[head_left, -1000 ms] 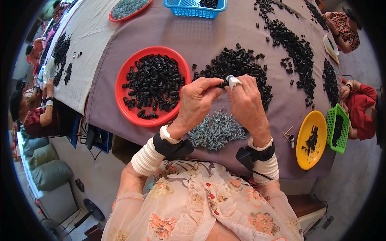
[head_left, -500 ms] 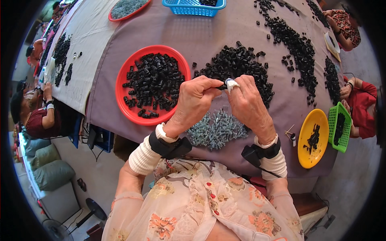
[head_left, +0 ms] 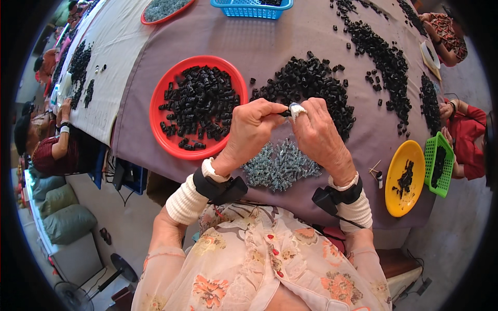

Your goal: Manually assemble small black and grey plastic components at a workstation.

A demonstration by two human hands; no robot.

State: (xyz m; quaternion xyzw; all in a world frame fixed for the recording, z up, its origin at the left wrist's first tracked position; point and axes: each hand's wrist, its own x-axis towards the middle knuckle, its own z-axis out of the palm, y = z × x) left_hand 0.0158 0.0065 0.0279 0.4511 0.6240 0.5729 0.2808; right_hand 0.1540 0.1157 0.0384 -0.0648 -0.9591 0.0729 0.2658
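A small black plastic part (head_left: 285, 113) is pinched between the thumb and forefinger of my left hand (head_left: 251, 129). My right hand (head_left: 324, 136) closes on its other end, with white wrapping (head_left: 296, 110) around a fingertip. My fingers hide most of the part. Below both hands lies a pile of small silvery metal springs (head_left: 280, 167). Behind them spreads a heap of black plastic parts (head_left: 306, 75). Left of my left hand, a red plate (head_left: 158, 133) holds many similar black pieces (head_left: 199, 101).
At right are a yellow plate (head_left: 397, 199) with black bits, a green basket (head_left: 442, 187) and a small bottle (head_left: 379, 179). A blue basket (head_left: 252, 11) and another red plate (head_left: 150, 20) stand at the far side. More black parts (head_left: 381, 57) trail rightward. Other people sit around the table.
My fingers have shifted very slightly around the black part, and the white-wrapped fingertip has turned a little. Otherwise both hands stay in place; the whole view has moved marginally.
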